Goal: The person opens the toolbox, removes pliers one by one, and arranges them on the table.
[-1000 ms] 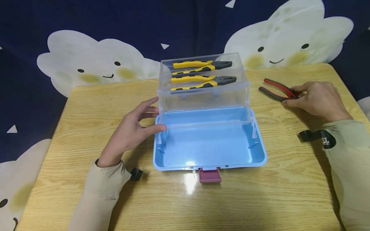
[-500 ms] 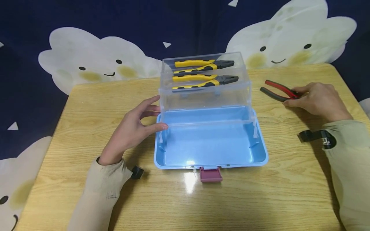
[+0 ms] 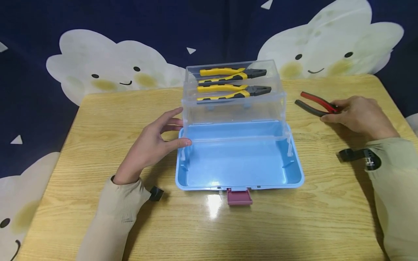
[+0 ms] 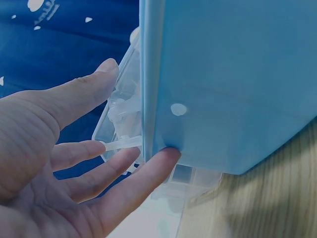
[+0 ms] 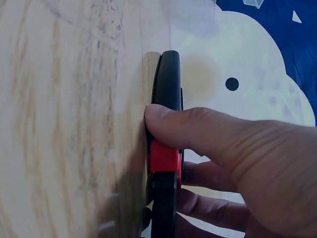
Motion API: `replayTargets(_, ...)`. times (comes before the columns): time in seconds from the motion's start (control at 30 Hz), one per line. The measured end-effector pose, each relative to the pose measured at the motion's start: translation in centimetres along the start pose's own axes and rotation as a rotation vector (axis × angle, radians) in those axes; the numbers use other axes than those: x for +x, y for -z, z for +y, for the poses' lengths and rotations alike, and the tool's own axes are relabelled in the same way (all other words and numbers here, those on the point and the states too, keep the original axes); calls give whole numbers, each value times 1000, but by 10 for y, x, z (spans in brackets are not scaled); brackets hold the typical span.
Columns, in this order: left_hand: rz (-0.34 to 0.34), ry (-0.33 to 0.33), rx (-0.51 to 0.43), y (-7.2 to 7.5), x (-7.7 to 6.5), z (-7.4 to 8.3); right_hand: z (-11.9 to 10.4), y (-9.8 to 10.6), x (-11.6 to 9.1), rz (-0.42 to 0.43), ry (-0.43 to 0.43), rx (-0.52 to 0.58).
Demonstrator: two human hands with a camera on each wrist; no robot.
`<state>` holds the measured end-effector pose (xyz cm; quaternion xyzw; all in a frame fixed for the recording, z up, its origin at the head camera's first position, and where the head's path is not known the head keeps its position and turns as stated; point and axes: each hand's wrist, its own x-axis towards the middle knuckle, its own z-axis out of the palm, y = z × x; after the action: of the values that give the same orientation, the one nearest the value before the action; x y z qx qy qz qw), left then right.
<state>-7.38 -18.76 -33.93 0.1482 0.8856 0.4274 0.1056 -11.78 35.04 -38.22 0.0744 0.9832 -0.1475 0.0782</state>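
A blue toolbox (image 3: 240,161) stands open on the wooden table (image 3: 98,116), its clear tiered trays (image 3: 233,105) raised at the back. Two yellow-handled pliers (image 3: 233,72) (image 3: 233,92) lie in the upper trays. My left hand (image 3: 151,145) rests with straight fingers against the box's left side; in the left wrist view the fingertips (image 4: 166,154) touch the blue wall (image 4: 233,84). My right hand (image 3: 357,114) pinches red-and-black pliers (image 3: 315,103) lying on the table to the right of the box; the thumb (image 5: 198,126) presses their handle (image 5: 166,158).
A maroon latch (image 3: 239,197) hangs at the box's front edge. A dark blue cloth with white cloud faces (image 3: 107,70) hangs behind the table. Black wrist-camera mounts (image 3: 359,156) sit on both sleeves. Bare tabletop lies in front of the box.
Both hands and the red pliers stay put; only the head view has shifted slightly.
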Motion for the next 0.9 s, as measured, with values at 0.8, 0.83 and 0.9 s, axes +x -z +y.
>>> replayTargets(0.8, -3, -3, -8, 2, -1, 0, -58, 24, -16, 381, 166, 104)
replayTargets(0.83, -2, -4, -9, 2, -2, 0, -64, 27, -18, 405, 188, 103)
replayTargets(0.9, 1, -8, -7, 2, -2, 1, -76, 34, -21, 451, 239, 94)
